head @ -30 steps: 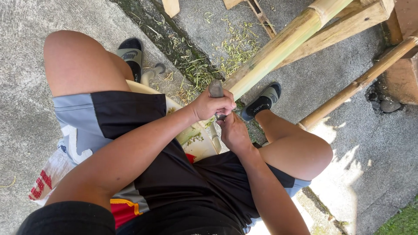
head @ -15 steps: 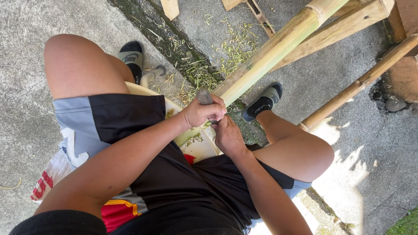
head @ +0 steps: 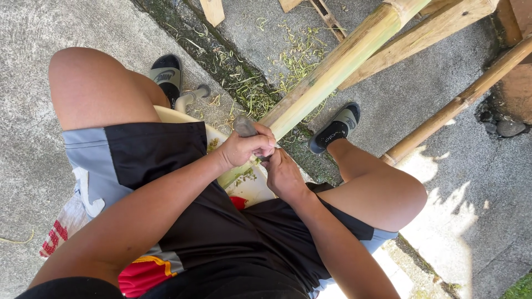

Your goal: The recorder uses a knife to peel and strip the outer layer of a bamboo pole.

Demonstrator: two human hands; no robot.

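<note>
A long bamboo pole (head: 332, 72) is seen running from the upper right of the view down to the lap of the seated person, its near end lying between the knees. The left hand (head: 246, 149) is closed in a fist around a grey tool handle (head: 244, 126), the upper end of which sticks out above the knuckles; the fingers (head: 265, 145) are curled tightly, and the fist is pressed against the near end of the pole. The right hand (head: 284, 173) is placed just beside and below the left, touching it, with its fingers folded around something at the pole's end (what exactly is gripped there is hidden by the left hand, so it cannot be told).

Under the hands a pale cream seat (head: 252, 191) is visible, dusted with small green shavings. More green shavings (head: 260, 88) are scattered on the concrete floor (head: 33, 66) just beyond the knees, along a dark, mossy seam. Black and grey shorts (head: 149, 160) are worn, and a grey and black slipper (head: 166, 75) is on the left foot, another slipper (head: 335, 128) on the right. A second bamboo pole (head: 460, 102) lies slanted at the right, well apart from the hands, and a squared wooden beam (head: 438, 27) runs beside the first pole near the top.
</note>
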